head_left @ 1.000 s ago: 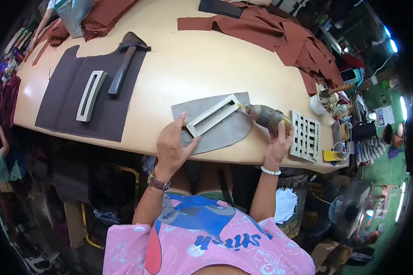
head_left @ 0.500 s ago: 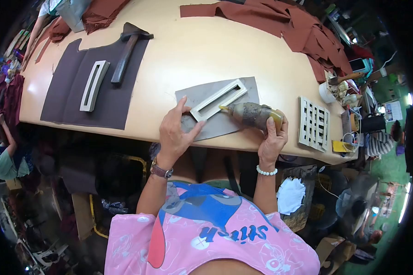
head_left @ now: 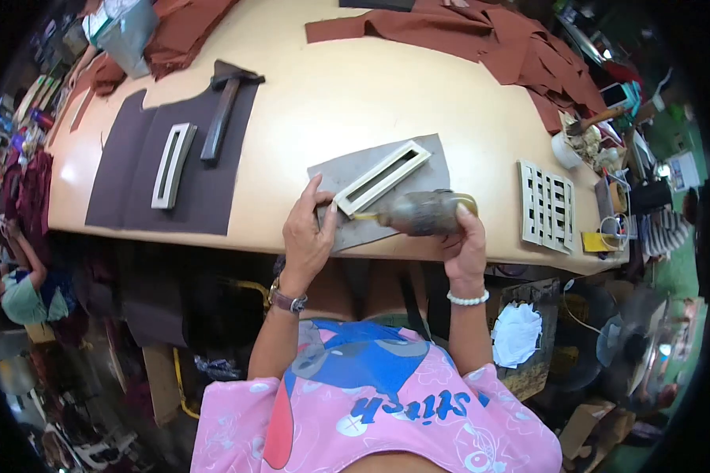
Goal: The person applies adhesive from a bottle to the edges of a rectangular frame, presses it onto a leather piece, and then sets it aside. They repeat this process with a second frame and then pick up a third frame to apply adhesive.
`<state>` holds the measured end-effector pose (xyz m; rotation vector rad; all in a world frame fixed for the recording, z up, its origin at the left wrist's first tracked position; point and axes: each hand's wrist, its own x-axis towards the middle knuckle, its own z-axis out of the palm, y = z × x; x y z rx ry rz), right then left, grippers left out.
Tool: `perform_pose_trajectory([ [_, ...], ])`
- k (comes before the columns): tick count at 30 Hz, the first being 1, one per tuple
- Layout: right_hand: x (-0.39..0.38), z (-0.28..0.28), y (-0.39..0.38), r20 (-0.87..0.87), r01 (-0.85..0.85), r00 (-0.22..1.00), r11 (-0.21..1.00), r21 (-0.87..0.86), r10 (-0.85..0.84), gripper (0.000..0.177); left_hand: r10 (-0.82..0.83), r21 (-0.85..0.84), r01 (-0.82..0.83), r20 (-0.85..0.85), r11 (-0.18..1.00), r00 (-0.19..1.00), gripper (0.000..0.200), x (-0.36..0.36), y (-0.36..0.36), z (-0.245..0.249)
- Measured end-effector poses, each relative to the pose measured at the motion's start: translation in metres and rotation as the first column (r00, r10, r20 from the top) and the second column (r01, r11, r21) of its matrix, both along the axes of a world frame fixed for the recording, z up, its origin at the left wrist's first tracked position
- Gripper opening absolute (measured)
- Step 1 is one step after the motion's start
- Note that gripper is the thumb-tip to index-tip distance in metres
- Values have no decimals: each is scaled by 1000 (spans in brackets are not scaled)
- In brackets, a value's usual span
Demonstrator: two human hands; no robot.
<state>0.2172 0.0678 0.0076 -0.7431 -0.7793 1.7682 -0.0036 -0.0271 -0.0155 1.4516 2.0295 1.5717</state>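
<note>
Near table edge [head_left: 500, 236], right hand [head_left: 465, 241] clamped on sideways glue bottle [head_left: 420, 213], nozzle [head_left: 364, 216] leftward; left hand [head_left: 308, 233] open on grey sheet [head_left: 431, 169].

The table [head_left: 331, 87] is brightly and evenly lit, with a pale glare at its left end. Strong fisheye bending is seen (corners blackened), and the space beneath is left dim and smeared.

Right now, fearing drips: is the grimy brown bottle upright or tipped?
Tipped: the grimy brown bottle lies nearly level in the right hand, yellow nozzle pointing left.
</note>
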Motion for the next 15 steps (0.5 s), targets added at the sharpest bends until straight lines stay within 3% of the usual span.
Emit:
perform_pose_trajectory([
  [2,9,1,16,-299,-33,954,992,-125,-6,37,-15,-9,15,52,1000,999,51,1,-1,0],
  [3,10,3,26,-318,47,944,989,-137,-89,43,-16,13,16,42,1000,999,52,2,0,-1],
  [4,14,4,39,-324,57,944,998,-25,-62,35,-19,34,18,31,999,999,53,1,1,-3],
  [6,27,-20,72,-72,298,953,952,63,-294,24,-12,27,12,-12,1000,1000,56,1,0,-2],
  [7,25,-25,81,166,331,917,924,190,-362,23,-4,18,5,-31,1000,1000,56,2,0,0],
  [9,24,-29,94,565,291,651,854,432,-507,20,1,5,-1,-40,1000,999,58,3,0,0],
  [10,20,-17,88,614,185,405,719,670,-677,20,1,1,-1,-32,1000,999,58,3,0,-3],
  [11,14,-5,79,556,1,143,562,827,-819,21,2,-4,-2,-22,1000,1000,59,3,1,-4],
  [12,4,9,70,399,-234,-99,411,881,-912,21,4,-2,-4,-32,1000,999,59,2,0,-3],
  [13,-6,20,64,391,-251,-13,382,889,-920,20,5,-2,-6,-40,1000,999,60,3,0,-2],
  [15,-29,30,54,517,-272,252,453,849,-818,14,-1,0,1,-43,1000,999,60,4,1,-2],
])
